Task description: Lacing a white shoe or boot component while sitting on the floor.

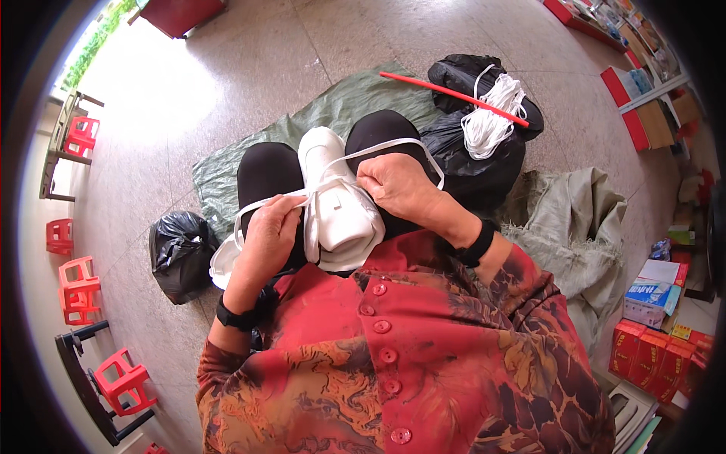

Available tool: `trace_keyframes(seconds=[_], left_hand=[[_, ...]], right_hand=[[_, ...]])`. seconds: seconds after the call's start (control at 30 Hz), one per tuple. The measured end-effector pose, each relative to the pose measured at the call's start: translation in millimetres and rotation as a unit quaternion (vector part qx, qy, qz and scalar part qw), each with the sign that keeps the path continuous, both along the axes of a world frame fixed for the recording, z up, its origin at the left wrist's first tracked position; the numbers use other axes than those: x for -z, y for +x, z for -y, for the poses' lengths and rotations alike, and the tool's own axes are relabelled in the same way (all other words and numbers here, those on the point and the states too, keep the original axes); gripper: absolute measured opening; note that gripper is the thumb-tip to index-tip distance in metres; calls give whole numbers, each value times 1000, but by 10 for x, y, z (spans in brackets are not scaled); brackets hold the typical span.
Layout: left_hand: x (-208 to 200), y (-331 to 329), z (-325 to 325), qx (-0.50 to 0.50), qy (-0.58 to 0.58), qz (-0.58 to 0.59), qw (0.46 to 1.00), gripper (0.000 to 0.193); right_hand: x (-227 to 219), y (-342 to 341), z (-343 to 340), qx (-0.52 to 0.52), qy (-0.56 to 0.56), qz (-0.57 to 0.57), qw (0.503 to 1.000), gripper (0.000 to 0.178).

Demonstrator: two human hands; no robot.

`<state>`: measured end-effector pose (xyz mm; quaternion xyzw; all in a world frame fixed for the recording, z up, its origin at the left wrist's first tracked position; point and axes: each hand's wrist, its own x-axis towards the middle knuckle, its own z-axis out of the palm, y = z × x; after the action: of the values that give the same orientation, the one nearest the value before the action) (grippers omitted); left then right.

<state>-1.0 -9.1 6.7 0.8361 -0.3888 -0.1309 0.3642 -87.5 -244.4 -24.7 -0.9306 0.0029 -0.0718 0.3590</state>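
A white shoe (344, 221) rests between my two black-clad knees, its toe pointing away from me. White shoelace (389, 144) crosses over its upper, and a long loop of it arcs above my right knee. My left hand (271, 231) pinches the lace at the shoe's left side. On the other side my right hand (401, 188) is closed in a fist with the lace at its fingers, knuckles up. Part of a second white shoe (224, 259) shows beside my left thigh, mostly hidden by my forearm.
Ahead to the right, a bundle of white laces (491, 117) and a red stick (454, 98) lie on black plastic bags (480, 163). A green woven sheet (325, 106) covers the floor ahead. A tied black bag (181, 257) sits left; a pale sack (571, 219) lies right.
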Motion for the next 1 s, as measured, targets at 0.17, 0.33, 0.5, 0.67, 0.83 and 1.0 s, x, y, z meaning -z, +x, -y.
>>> trace_keyframes(seconds=[0.17, 0.33, 0.5, 0.67, 0.83, 1.0], left_hand=[[-39, 8, 25, -22, 37, -69, 997, 25], [-127, 56, 16, -45, 85, -77, 992, 25], [24, 102, -83, -49, 5, -119, 992, 23], [-56, 133, -154, -61, 25, -178, 982, 22], [-28, 103, -113, -68, 26, -135, 988, 21], [-28, 81, -103, -9, 87, -12, 996, 19]], right_hand=[[-54, -10, 27, -12, 45, -27, 999, 12], [-24, 107, 47, -31, 65, 23, 997, 12], [-41, 132, -14, -51, 47, 1, 998, 11], [-74, 30, -70, -34, 30, -7, 999, 11], [-18, -5, -78, -30, 34, -4, 999, 11], [-22, -14, -103, -30, 23, 2, 999, 9]])
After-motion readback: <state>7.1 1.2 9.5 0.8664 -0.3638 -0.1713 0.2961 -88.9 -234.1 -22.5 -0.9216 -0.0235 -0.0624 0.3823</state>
